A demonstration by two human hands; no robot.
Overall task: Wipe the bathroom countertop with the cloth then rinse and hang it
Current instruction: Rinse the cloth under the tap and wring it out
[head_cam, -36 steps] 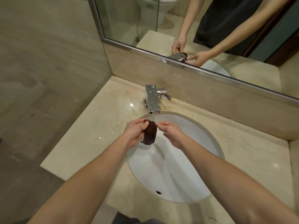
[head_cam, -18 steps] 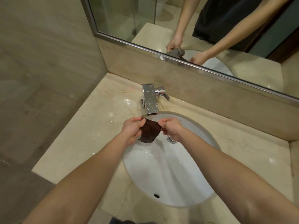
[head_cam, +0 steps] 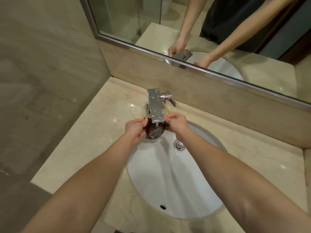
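**Rinsing cloth under the tap**

Holding the cloth [head_cam: 154, 132] between them, both hands sit over the back rim of the sink [head_cam: 193, 190], just below the tap [head_cam: 155, 107]. The left hand [head_cam: 135, 130] has its fingers curled shut on the cloth's left edge, thumb on top. The right hand [head_cam: 176, 122] pinches the right edge with thumb and fingers closed on it (the fingertips themselves are partly hidden behind the spout).

The cloth is dark brown, bunched and crumpled, stretched a little between the two grips and hanging in a small sag beneath the spout's end. Its surface looks wet and glossy, with a pale blur across it where water seems to be running over it.

Below it the white basin shows streaks of water leading toward the chrome drain [head_cam: 179, 145]. The beige marble counter [head_cam: 94, 142] to the left of the tap carries scattered droplets and shiny wet patches. The mirror [head_cam: 218, 31] behind reflects the same two hands and the cloth.
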